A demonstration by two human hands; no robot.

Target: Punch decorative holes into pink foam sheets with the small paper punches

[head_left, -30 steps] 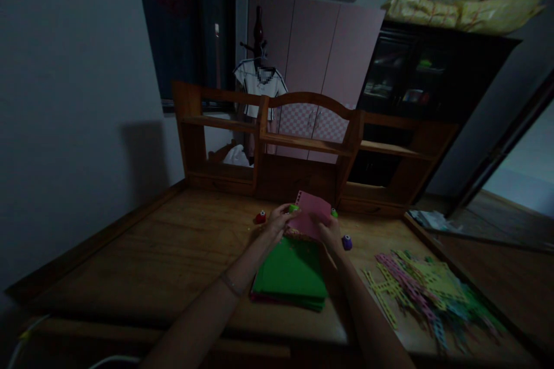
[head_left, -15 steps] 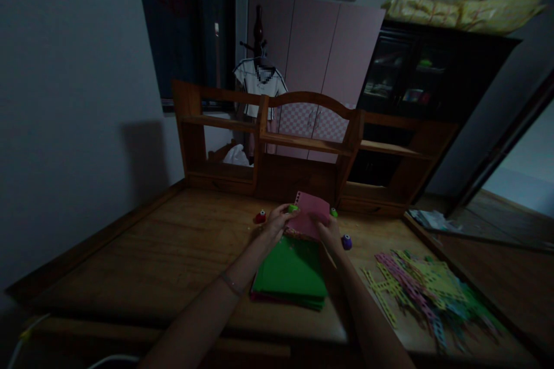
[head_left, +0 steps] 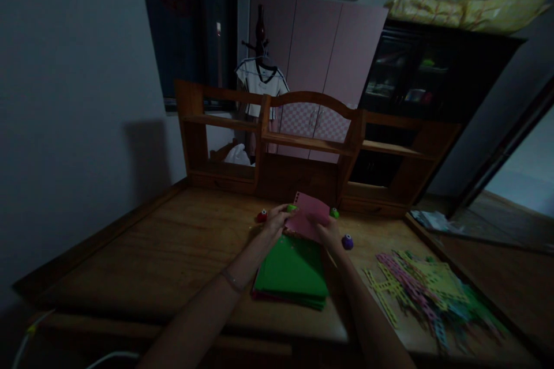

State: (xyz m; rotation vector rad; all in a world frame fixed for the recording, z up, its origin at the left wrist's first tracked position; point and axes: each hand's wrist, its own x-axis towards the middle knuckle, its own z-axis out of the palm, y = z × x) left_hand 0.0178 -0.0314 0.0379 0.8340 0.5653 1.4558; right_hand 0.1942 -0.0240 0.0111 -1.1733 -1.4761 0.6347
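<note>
A pink sheet of paper (head_left: pixel 309 213) is held up above the desk, with a row of small punched holes along its upper left edge. My left hand (head_left: pixel 277 219) is closed around a small light-green craft punch (head_left: pixel 292 207) set at the sheet's left edge. Gripping the sheet's right side is my right hand (head_left: pixel 328 230), thumb on top. Below both hands lies a stack of green paper (head_left: pixel 292 271), with some red or pink sheets under it. A red punch (head_left: pixel 262 216) sits to the left, and a green punch (head_left: pixel 334 213) and a purple punch (head_left: pixel 347 241) to the right.
A heap of punched paper strips (head_left: pixel 424 288) in yellow, pink, blue and green covers the right part of the wooden desk (head_left: pixel 173 253). A wooden shelf unit (head_left: pixel 307 141) stands along the back edge. White cable (head_left: pixel 112 356) hangs at the lower left.
The view has shifted slightly. Both hands keep their hold on the pink sheet and punch, with almost no movement.
</note>
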